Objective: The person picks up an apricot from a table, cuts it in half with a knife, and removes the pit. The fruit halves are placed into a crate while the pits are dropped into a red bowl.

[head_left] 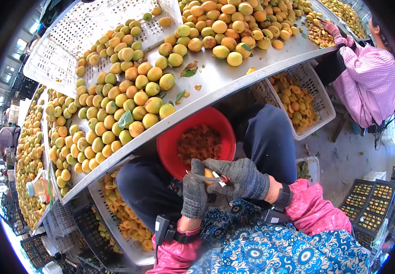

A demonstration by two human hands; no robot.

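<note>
My left hand, in a grey knit glove, is closed around a yellow-orange apricot, mostly covered by the fingers. My right hand, gloved the same way, grips a hand tool with a thin curved metal blade and a bit of red at the handle. The blade lies across the apricot toward the left thumb. Both hands meet over my lap, just in front of a red bowl between my knees. Brownish-orange apricot pits lie inside the bowl.
A metal-edged table heaped with whole apricots spans ahead. White crates of opened apricots stand below at left and right. A person in a pink checked shirt works at the right. Stacked dark crates stand behind.
</note>
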